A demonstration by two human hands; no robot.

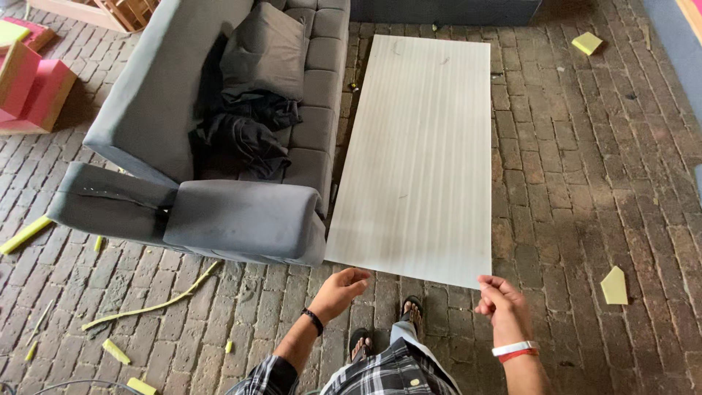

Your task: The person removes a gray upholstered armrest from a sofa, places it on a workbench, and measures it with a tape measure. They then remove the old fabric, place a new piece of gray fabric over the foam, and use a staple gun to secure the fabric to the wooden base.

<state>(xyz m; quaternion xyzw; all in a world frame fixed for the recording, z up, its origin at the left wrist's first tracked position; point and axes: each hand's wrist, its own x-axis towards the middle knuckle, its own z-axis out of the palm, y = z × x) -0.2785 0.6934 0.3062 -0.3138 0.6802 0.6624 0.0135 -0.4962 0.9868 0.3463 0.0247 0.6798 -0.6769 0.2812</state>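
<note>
A long white ribbed sheet point(420, 153) lies flat on the brick floor point(585, 183), beside a grey sofa point(241, 212). My left hand point(338, 291) hovers just below the sheet's near edge, fingers loosely curled, holding nothing. My right hand point(503, 303) is at the sheet's near right corner, fingers slightly apart, close to the corner but not clearly gripping it. A dark band sits on my left wrist, white and red bands on my right.
Dark cloth point(245, 128) and a grey cushion point(267, 47) lie on the sofa. Yellow foam scraps point(614, 287) litter the bricks. Pink foam blocks point(33, 88) sit at the far left. My sandalled feet point(413, 311) stand near the sheet's edge.
</note>
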